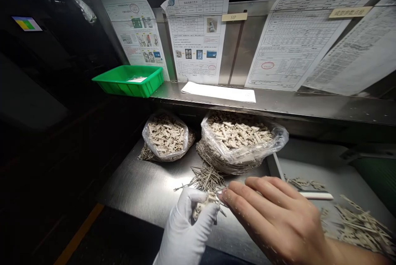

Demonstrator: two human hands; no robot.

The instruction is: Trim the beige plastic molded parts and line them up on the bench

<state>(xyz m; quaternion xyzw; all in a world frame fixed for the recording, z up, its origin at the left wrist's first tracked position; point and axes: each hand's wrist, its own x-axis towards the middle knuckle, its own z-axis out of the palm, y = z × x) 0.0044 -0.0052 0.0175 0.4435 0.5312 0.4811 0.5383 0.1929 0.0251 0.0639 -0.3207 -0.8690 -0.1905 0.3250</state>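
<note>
My left hand [193,223], in a white glove, pinches a small beige plastic part [199,210] with holes in it. A thin metal pin [222,212] sticks out beside the gloved thumb. My right hand [272,211] is bare, and its fingertips close together at the right side of the beige part. A sliver of grey metal, apparently a pin, shows at those fingertips; the fingers hide most of it. Just beyond both hands lies a loose pile of metal pins [206,179] on the steel table [148,186].
Two open plastic bags, a smaller one [167,135] and a larger one [239,133], hold many beige parts. At right, a grey tray [305,155] contains pieces and a white strip [317,195]. A steel shelf [278,106] behind carries a green bin [130,85] and folded paper [218,92].
</note>
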